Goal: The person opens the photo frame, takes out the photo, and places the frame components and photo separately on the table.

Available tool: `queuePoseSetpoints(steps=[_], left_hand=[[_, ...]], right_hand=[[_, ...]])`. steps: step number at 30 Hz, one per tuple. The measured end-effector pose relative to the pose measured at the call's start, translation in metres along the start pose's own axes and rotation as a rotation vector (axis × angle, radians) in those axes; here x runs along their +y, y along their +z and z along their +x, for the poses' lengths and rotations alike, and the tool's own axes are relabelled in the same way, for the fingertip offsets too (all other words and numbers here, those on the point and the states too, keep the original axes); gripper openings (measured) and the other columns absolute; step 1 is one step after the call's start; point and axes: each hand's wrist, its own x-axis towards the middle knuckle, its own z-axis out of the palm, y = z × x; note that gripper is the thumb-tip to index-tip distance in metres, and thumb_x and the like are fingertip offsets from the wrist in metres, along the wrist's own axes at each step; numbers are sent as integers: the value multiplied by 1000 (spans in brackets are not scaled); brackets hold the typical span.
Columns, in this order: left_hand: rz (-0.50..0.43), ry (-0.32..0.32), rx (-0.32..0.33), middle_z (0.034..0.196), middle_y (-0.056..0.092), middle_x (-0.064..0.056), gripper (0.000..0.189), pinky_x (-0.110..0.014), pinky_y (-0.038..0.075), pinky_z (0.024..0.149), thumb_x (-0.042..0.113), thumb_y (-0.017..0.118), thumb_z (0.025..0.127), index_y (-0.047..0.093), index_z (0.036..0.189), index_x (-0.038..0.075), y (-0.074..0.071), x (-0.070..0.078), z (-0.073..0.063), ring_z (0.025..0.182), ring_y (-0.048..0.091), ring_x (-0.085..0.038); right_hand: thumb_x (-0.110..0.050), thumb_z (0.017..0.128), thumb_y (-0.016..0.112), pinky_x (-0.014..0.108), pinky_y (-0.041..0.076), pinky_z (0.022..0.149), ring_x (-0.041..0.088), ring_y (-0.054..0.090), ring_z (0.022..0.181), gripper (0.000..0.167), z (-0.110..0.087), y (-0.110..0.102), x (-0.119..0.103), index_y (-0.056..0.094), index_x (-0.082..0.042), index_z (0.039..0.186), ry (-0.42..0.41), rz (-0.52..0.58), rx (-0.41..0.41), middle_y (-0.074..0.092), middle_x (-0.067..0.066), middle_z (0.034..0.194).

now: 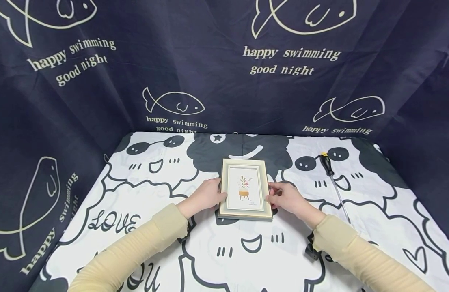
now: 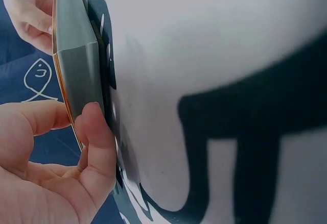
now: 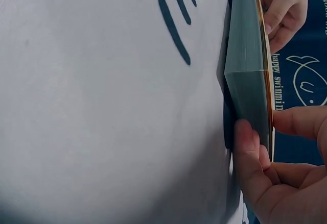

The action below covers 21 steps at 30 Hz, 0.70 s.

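Note:
A cream picture frame [image 1: 223, 190] with a small print of a potted plant lies face up near the table's middle. My left hand [image 1: 207, 195] grips its left edge, thumb on the front and fingers at the side and underneath. On the opposite edge, my right hand [image 1: 287, 197] pinches the frame the same way. Both wrist views show the frame's greenish-grey side [image 2: 79, 76] close above the cloth, with fingertips [image 3: 246, 132] curled under it. Whether the frame touches the table all along its underside I cannot tell.
A screwdriver [image 1: 327, 165] with a black and yellow handle lies to the right, its shaft pointing toward my right forearm. The table wears a black-and-white cartoon cloth [image 1: 155, 235]. Dark blue fish-print curtains [image 1: 224, 73] stand behind and at both sides.

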Motion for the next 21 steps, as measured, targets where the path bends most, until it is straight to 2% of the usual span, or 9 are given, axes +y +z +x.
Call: queuePoseSetpoints(steps=[9, 15, 21], left_hand=[[-1, 17, 10, 58, 57, 1, 50, -22, 44, 42, 17, 60, 90, 46, 133, -6, -4, 2, -3, 41, 53, -9], [-23, 16, 21, 57, 58, 0, 52, -22, 43, 40, 17, 60, 90, 44, 134, -7, -10, 5, -7, 42, 57, -13], [-15, 3, 55, 55, 54, 1, 55, -19, 36, 37, 17, 59, 90, 42, 135, -8, -18, 3, -8, 40, 49, -8]], right_hand=[[-4, 81, 68, 29, 54, 56, 11, 60, 68, 57, -1, -3, -6, 45, 16, 130, -5, 23, 10, 55, 8, 83], [-8, 80, 69, 26, 52, 56, 11, 61, 66, 58, -2, -6, -12, 47, 14, 129, -11, -22, 17, 57, 6, 81], [-7, 81, 68, 29, 55, 58, 16, 65, 61, 59, 1, -7, -22, 45, 15, 130, -44, -3, 2, 57, 7, 81]])
